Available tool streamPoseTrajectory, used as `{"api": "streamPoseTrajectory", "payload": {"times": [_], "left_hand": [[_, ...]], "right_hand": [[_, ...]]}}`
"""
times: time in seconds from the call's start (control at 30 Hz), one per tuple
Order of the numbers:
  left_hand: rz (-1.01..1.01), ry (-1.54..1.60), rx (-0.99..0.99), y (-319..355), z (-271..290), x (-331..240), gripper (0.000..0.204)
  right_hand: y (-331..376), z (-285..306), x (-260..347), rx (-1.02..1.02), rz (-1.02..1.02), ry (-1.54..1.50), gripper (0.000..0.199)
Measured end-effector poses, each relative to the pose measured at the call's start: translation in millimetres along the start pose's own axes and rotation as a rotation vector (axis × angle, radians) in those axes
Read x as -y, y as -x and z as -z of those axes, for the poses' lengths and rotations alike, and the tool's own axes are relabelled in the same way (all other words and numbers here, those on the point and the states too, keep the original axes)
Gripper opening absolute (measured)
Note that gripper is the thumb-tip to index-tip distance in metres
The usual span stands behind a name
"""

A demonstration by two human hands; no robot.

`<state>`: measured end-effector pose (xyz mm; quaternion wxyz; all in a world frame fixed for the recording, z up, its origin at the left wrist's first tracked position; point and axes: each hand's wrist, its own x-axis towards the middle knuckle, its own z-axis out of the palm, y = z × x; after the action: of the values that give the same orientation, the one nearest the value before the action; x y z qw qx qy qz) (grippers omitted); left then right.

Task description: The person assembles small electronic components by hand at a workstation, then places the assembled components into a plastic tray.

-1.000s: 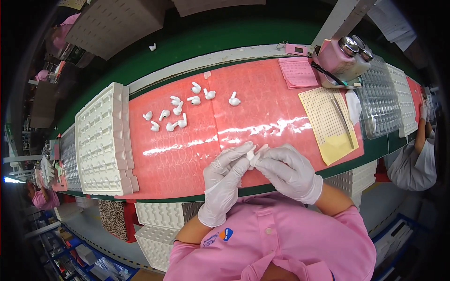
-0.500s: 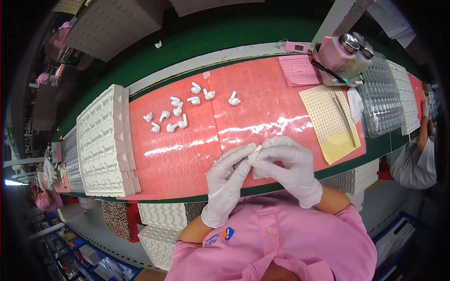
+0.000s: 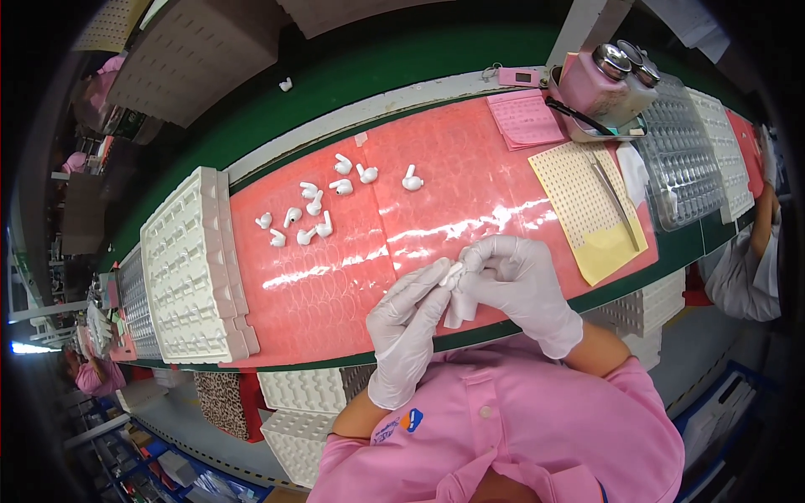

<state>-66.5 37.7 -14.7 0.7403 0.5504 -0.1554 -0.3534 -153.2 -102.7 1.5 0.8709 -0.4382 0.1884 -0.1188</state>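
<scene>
Both hands wear white gloves and meet over the near edge of the red mat (image 3: 327,335). My left hand (image 3: 403,330) pinches a small white earbud (image 3: 454,273) between thumb and fingertips, most of it covered by the fingers. Against the earbud, my right hand (image 3: 527,290) presses a white cloth (image 3: 460,310) whose loose end hangs below the fingertips. Farther off on the mat lie several white earbuds (image 3: 314,203) in a loose group. One more earbud (image 3: 412,178) rests apart, to their right.
Stacked white trays (image 3: 189,268) stand at the left. To the right are tweezers (image 3: 615,201) on a yellow dotted sheet (image 3: 579,235), a pink notepad (image 3: 526,119), pump bottles (image 3: 594,84) in a metal tray, and clear plastic trays (image 3: 679,159). A co-worker's arm (image 3: 763,222) shows at far right.
My right fingers have shifted slightly off the earbud, and more of the cloth now hangs below them. The whole view has tilted a little; the earbuds on the mat lie as before.
</scene>
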Motion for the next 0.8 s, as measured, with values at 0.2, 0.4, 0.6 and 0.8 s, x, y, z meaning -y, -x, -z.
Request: {"api": "streamPoseTrajectory", "payload": {"times": [0.2,0.4,0.6,0.8], "left_hand": [[-0.068,-0.009,-0.023,2,-3,3,0.032],[-0.03,-0.048,-0.014,2,-1,0,0.033],[-0.04,0.029,0.005,2,-8,-5,0.035],[-0.022,0.087,-0.044,0,-4,-2,0.033]], "right_hand": [[3,-2,-3,-0.013,0.028,0.028,0.006],[0,3,-2,-0.005,0.024,0.051,0.004],[7,-1,1,-0.02,0.014,0.028,0.005],[0,30,65,-0.426,0.674,0.737,0.006]]}}
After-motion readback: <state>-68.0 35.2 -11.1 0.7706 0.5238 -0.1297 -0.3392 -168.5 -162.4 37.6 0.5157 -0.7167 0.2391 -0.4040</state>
